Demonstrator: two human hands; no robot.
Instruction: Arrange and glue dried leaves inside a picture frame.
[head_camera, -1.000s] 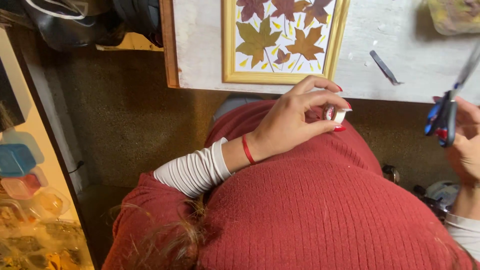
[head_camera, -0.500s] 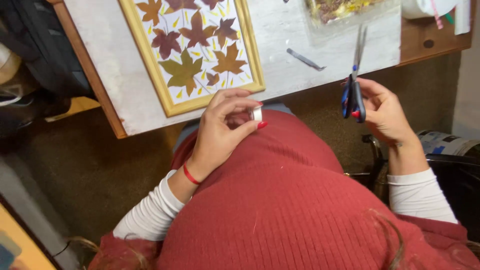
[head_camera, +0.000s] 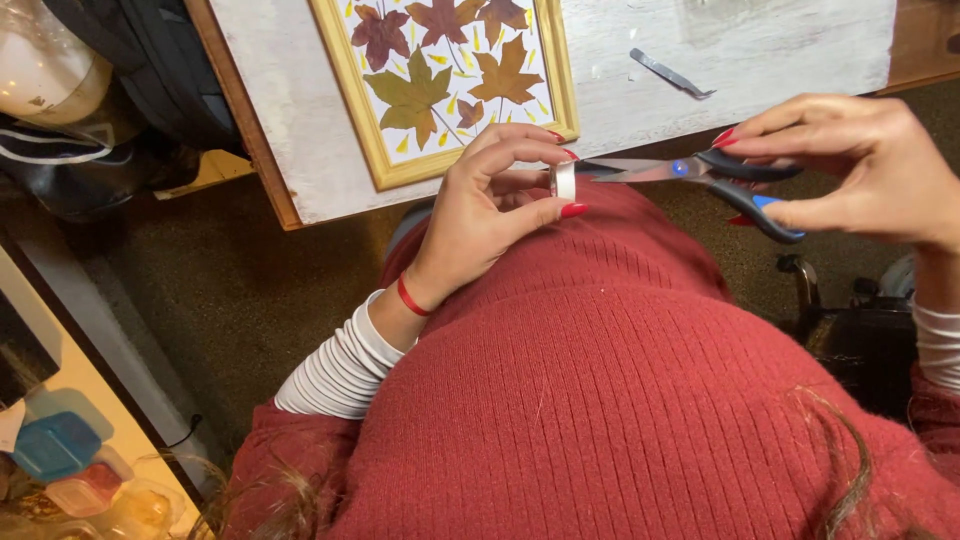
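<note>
While the small white roll of tape (head_camera: 564, 181) sits pinched between thumb and fingertips of the left hand (head_camera: 490, 205), held in the air above the lap just off the bench edge, the blades of the blue-and-black-handled steel scissors (head_camera: 700, 172) point straight at it, their tips touching or nearly touching the roll. The right hand (head_camera: 860, 170) grips the scissor handles, fingers through the loops. This looks like the cutting step; a clean snip would call for the strip held taut and the blades closed squarely across it. On the white-topped bench (head_camera: 300, 140) lie a gold-framed picture of pressed autumn leaves (head_camera: 445, 75) and slim metal tweezers (head_camera: 670, 74). Brown carpeted floor (head_camera: 180, 280) lies below, with a dark bag (head_camera: 130, 70) to the left.
</note>
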